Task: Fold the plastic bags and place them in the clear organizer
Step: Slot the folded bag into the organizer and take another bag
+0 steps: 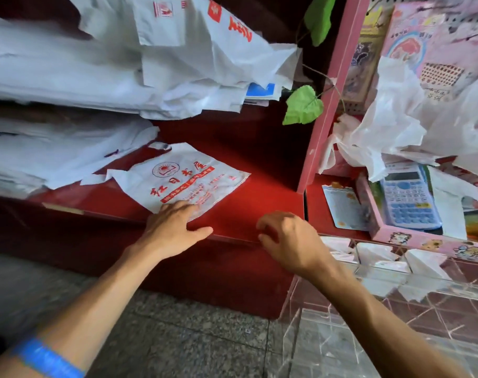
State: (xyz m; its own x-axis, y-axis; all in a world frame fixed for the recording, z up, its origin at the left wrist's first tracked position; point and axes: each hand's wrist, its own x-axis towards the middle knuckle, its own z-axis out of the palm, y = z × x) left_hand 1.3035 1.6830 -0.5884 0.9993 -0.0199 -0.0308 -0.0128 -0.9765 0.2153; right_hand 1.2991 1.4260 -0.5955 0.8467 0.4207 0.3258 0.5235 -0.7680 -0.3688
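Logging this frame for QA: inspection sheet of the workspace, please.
Surface: red counter, mostly bare at the front edge.
Job's things: printed bag lying flat on the counter; bag piles behind left; clear organizer lower right, folded white pieces in its compartments.
Clutter: calculator in a pink tray; loose bags above it; green leaves.
Grips: left hand flat, fingers on the bag's near corner; right hand loosely curled, holding nothing.
Cables: nothing seen.
Surroundings: pink post; speckled floor.
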